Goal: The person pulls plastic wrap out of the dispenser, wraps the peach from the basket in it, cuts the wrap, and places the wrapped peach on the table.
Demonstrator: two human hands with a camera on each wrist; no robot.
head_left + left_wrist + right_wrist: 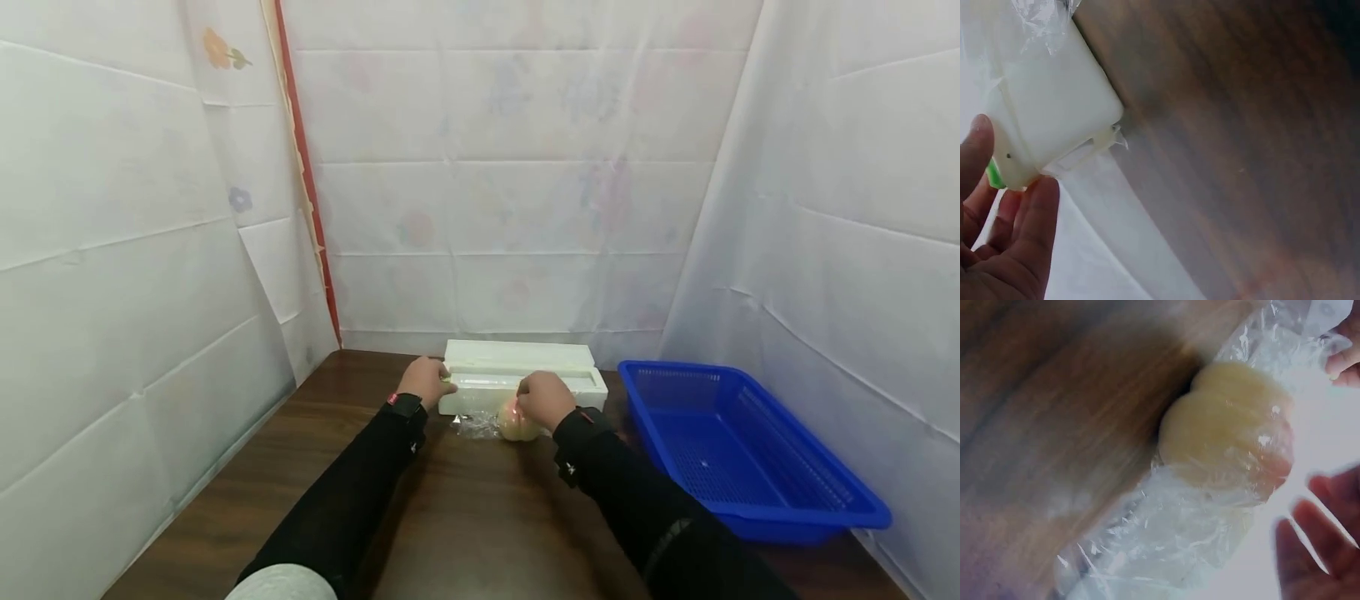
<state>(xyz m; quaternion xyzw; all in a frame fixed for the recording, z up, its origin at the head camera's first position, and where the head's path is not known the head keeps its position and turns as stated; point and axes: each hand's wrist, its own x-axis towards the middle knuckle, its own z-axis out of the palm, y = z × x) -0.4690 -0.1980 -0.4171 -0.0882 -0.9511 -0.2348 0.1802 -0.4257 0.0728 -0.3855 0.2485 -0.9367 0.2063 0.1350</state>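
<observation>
A white cling film box (468, 405) stands at the back of the table with its lid (517, 353) raised. My left hand (425, 381) grips its left end; in the left wrist view the thumb lies on one side of the corner and the fingers on the other, beside a small green piece (995, 175). In front of the box sits a yellow and pink peach (517, 423), covered by crinkled clear film (1166, 531) that spreads to both sides. Close over the peach is my right hand (546, 398), its fingers loosely extended and apart from the fruit in the right wrist view.
A blue plastic basket (795, 510) stands to the right, near my right forearm. White sheets (510, 208) hang behind and along both sides of the brown wooden table (480, 533).
</observation>
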